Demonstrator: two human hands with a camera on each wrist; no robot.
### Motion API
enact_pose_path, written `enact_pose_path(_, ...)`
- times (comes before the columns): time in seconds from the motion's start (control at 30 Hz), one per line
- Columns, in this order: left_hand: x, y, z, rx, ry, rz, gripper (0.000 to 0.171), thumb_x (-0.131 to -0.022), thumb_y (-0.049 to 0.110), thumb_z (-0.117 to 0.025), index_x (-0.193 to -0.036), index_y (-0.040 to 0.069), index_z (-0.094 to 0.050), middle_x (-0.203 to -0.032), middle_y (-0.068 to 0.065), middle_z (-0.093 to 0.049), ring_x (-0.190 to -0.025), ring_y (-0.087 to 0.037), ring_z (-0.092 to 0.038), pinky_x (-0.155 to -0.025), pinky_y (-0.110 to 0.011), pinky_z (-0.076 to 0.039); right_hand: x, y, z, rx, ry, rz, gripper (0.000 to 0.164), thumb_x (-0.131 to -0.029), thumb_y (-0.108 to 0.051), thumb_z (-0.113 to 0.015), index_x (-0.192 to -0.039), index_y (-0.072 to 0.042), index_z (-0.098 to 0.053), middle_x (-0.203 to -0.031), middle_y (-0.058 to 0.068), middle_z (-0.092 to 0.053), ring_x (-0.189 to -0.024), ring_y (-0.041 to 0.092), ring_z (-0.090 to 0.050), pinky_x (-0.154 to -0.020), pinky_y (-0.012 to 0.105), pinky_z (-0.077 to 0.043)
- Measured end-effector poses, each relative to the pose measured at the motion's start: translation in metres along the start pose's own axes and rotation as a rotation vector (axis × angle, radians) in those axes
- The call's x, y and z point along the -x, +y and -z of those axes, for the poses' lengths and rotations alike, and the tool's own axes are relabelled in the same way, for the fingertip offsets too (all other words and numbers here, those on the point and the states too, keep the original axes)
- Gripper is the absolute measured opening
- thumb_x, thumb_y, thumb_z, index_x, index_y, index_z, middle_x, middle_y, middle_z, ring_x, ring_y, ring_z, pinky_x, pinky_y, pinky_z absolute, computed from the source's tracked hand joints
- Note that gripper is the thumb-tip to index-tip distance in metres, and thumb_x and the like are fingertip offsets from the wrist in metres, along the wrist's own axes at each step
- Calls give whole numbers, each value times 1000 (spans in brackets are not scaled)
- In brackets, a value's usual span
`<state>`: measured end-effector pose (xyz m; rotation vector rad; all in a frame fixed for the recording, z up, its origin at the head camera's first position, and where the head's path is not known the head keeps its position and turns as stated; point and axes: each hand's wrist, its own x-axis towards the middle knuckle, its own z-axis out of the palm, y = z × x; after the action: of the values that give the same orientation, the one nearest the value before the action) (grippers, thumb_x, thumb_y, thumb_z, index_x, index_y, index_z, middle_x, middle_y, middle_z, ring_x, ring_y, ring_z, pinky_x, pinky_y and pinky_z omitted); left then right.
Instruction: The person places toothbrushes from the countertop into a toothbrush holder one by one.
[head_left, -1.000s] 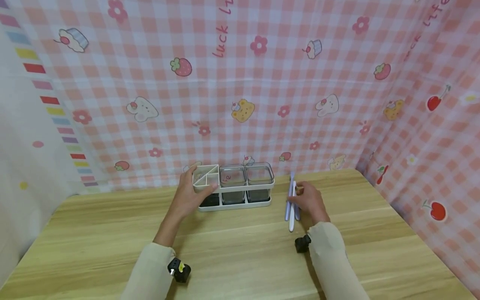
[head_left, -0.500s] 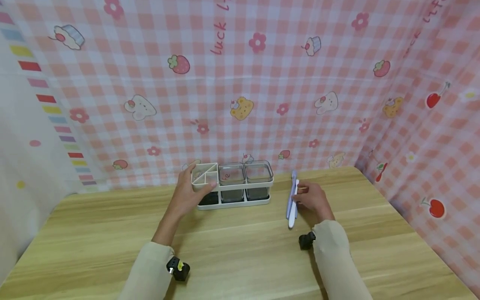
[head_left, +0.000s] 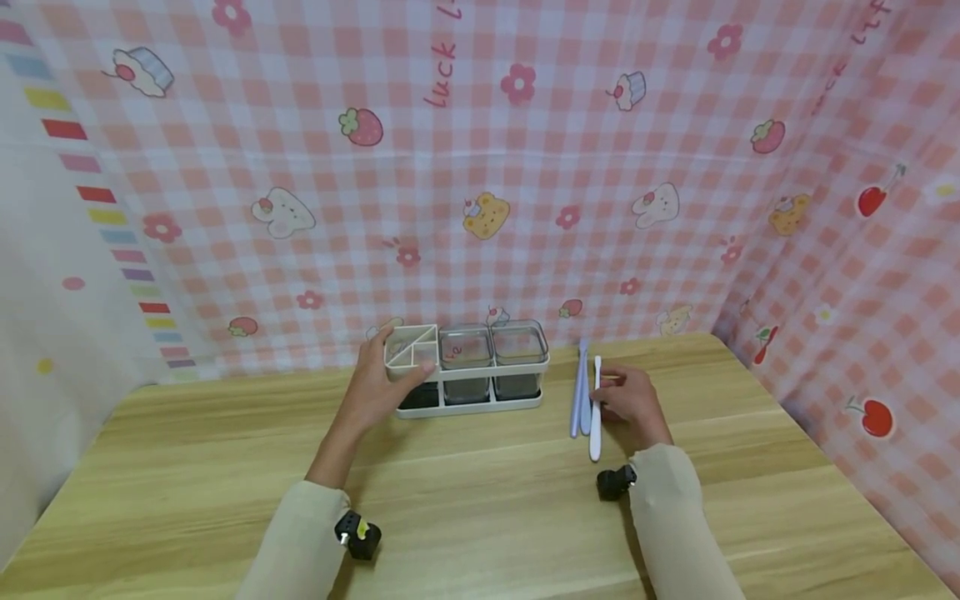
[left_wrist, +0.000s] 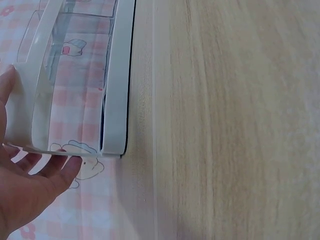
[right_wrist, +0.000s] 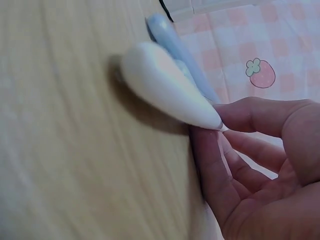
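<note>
In the head view, my left hand (head_left: pixel 386 375) holds the left end of a white toothbrush holder (head_left: pixel 468 409), thumb in front and fingers round the far side. Its left top section has thin dividers; two clear cups (head_left: pixel 519 346) sit to the right. The left wrist view shows the fingers at the end wall of the holder (left_wrist: pixel 116 95). My right hand (head_left: pixel 632 400) pinches a white toothbrush (head_left: pixel 596 425) between thumb and fingers. Its rounded handle end (right_wrist: pixel 160 82) points toward the right wrist camera. Beside it are two purple toothbrushes (head_left: pixel 577 408), partly overlapping.
A wooden table (head_left: pixel 480 500) carries everything. Close behind the holder hangs a pink checked cloth (head_left: pixel 420 200), and another cloth side (head_left: pixel 862 292) stands at the right. Black wrist cameras (head_left: pixel 358 536) are strapped at both cuffs.
The white toothbrush lay across the purple ones; my right hand has drawn it rightward, and a gap now shows between them. My left hand stays on the holder.
</note>
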<state>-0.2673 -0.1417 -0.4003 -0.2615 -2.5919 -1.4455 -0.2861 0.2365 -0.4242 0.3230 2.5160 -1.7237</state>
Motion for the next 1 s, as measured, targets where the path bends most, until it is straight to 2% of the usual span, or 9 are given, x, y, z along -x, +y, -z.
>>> enact_pose_path(0.3,-1,2,3,3,-4,1,93,-92,44,-73,-161,10,-22,-159,-22,-24,-134,-40,-37,-110,-63,-31,-1,-1,-1,-50,11,4,53,-88,12,-68,-138,11,-53,-105,18,-64,-73,13,-62,-63,30,-56)
enact_pose_path(0.67,0,1,-2,33,6,14,92,-91,43,-75,-160,12,-23,-159,-21,-24,-131,-39,-39,-109,-61,-32,-1,5,5,-48,20,-1,53,-89,10,-68,-140,10,-52,-107,19,-65,-75,14,-63,-65,32,-57)
enact_pose_path(1.0,2,1,0,32,1,31,93,-91,45,-74,-161,14,-22,-160,-19,-22,-133,-39,-38,-110,-63,-31,3,-8,0,-44,37,31,55,-90,9,-66,-143,9,-50,-112,21,-62,-77,16,-64,-70,34,-59)
